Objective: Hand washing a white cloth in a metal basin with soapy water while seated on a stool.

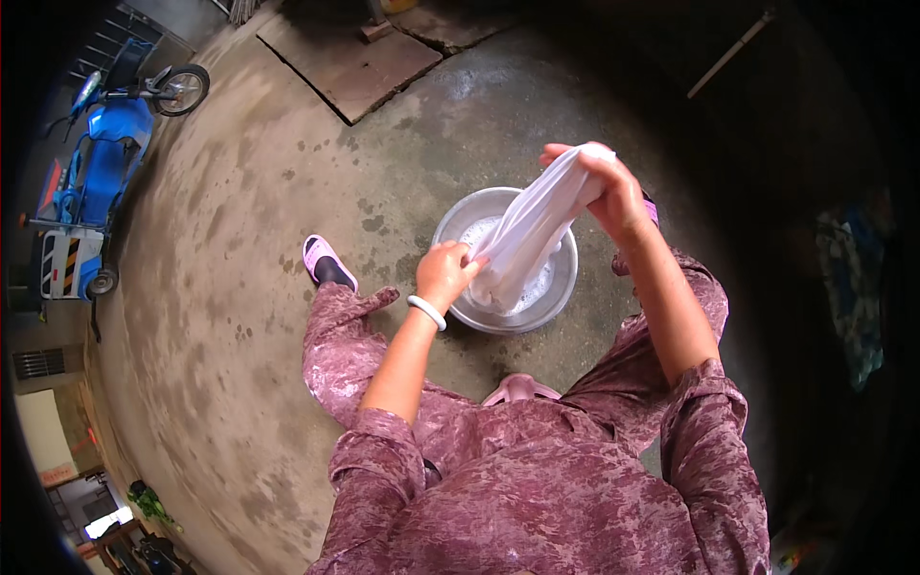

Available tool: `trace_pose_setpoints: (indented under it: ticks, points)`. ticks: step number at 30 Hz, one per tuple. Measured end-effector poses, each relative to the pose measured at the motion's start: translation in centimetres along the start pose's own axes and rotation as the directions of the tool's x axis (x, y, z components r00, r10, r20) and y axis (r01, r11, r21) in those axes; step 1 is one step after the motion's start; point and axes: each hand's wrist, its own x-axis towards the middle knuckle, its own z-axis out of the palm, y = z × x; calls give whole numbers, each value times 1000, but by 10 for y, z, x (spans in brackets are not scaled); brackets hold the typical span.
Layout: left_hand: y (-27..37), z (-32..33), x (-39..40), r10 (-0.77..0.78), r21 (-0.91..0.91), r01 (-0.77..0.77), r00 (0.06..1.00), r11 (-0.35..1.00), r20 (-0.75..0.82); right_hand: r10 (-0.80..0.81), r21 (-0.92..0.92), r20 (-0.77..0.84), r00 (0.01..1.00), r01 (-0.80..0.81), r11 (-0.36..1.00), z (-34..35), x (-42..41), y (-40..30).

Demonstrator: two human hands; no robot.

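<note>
A wet white cloth (532,219) is stretched at a slant between my two hands, above a round metal basin (449,226). My right hand (611,187) holds its upper end, raised past the basin's far right rim. Lower down, my left hand (447,272) grips the cloth's near side at the basin's left rim; a pale bangle (427,313) circles that wrist. The cloth's lower part hangs into the basin, where sudsy water (537,289) shows around it. Whether the cloth's bottom touches the basin's floor is hidden.
The basin stands on a damp, stained concrete floor (259,215) between my feet, one in a pink slipper (345,269). A pink plastic stool (521,387) is under me. Slabs (352,65) lie ahead; a blue three-wheeled vehicle (108,158) stands at left. A pole (729,54) is at upper right.
</note>
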Motion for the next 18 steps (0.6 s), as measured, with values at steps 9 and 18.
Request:
trace_pose_setpoints:
  ticks: [9, 18]
  points:
    - [14, -9, 17, -100, -843, 38, 989, -537, 108, 2, -682, -224, 975, -158, 714, 40, -9, 108]
    - [48, 26, -5, 124, -632, 295, 946, -716, 301, -237, -915, 353, 905, 387, 112, 78, -34, 128]
